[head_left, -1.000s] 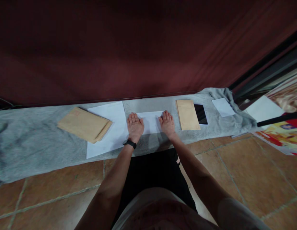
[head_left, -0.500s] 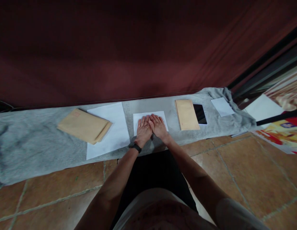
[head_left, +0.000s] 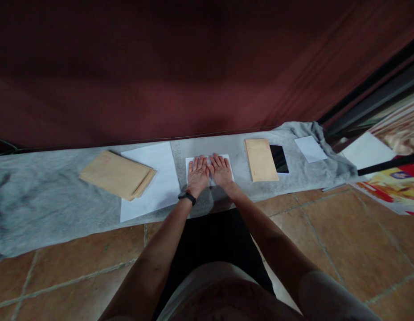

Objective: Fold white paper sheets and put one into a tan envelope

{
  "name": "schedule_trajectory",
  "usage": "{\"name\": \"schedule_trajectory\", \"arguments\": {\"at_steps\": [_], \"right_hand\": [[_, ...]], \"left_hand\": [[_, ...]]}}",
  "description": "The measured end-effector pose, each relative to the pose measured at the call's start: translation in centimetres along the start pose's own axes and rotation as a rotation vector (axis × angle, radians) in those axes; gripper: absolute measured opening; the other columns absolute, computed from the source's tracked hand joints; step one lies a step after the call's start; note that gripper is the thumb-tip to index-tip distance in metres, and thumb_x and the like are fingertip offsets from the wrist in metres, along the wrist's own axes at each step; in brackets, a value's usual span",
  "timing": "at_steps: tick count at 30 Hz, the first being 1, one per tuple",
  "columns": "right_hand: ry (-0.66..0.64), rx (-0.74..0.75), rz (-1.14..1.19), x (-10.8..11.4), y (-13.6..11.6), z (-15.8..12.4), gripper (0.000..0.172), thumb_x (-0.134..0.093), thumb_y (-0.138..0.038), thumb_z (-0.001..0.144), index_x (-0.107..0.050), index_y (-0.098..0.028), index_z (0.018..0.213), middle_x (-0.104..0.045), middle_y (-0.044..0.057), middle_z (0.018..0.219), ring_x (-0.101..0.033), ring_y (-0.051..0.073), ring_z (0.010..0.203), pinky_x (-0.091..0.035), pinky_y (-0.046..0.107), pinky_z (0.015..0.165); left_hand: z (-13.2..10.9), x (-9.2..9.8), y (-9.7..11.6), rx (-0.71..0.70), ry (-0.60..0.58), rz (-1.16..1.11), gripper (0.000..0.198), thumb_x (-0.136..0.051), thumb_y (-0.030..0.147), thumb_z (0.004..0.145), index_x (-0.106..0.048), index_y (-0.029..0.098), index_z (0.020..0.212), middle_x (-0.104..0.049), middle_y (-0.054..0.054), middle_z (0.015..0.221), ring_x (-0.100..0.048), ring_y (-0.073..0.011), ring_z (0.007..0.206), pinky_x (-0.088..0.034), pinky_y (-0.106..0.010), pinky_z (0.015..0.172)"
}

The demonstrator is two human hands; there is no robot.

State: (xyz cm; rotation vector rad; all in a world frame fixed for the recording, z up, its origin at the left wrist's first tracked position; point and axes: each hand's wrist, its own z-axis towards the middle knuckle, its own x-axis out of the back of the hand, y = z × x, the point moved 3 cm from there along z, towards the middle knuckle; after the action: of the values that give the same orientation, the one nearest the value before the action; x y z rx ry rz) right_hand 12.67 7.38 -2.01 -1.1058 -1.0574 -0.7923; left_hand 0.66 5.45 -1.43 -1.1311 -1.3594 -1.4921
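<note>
A small white sheet of paper [head_left: 210, 181] lies on the grey cloth [head_left: 59, 214] in front of me, mostly hidden under my hands. My left hand [head_left: 198, 173] rests flat on its left part, fingers slightly spread, with a dark band on the wrist. On the right part my right hand [head_left: 221, 170] lies flat too, fingers apart. The two thumbs are close together near the middle of the sheet. Neither hand grips anything.
Brown envelopes [head_left: 113, 174] overlap a large white sheet [head_left: 160, 178] at left. Another brown envelope stack [head_left: 261, 159] partly covers a dark phone [head_left: 279, 159] at right. Farther right lies a white paper [head_left: 309, 149]. A dark red surface [head_left: 193, 107] rises behind the cloth.
My hands have moved slightly apart and forward on the small sheet. Their fingers, which met or overlapped at the middle, are now more spread, and a strip of paper shows between the palms.
</note>
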Motion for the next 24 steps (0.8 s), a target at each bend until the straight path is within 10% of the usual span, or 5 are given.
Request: {"name": "schedule_trajectory", "arguments": {"at_steps": [24], "right_hand": [[0.136, -0.097, -0.016, 0.6, 2.7, -5.0, 0.059, -0.035, -0.039, 0.109, -0.039, -0.009, 0.159, -0.037, 0.019, 0.166, -0.035, 0.031, 0.154, -0.022, 0.055, 0.126]], "left_hand": [[-4.6, -0.2, -0.9, 0.147, 0.186, 0.041, 0.069, -0.034, 0.045, 0.107, -0.030, 0.002, 0.160, -0.027, -0.024, 0.168, -0.021, -0.0303, 0.159, -0.021, -0.052, 0.129]]}}
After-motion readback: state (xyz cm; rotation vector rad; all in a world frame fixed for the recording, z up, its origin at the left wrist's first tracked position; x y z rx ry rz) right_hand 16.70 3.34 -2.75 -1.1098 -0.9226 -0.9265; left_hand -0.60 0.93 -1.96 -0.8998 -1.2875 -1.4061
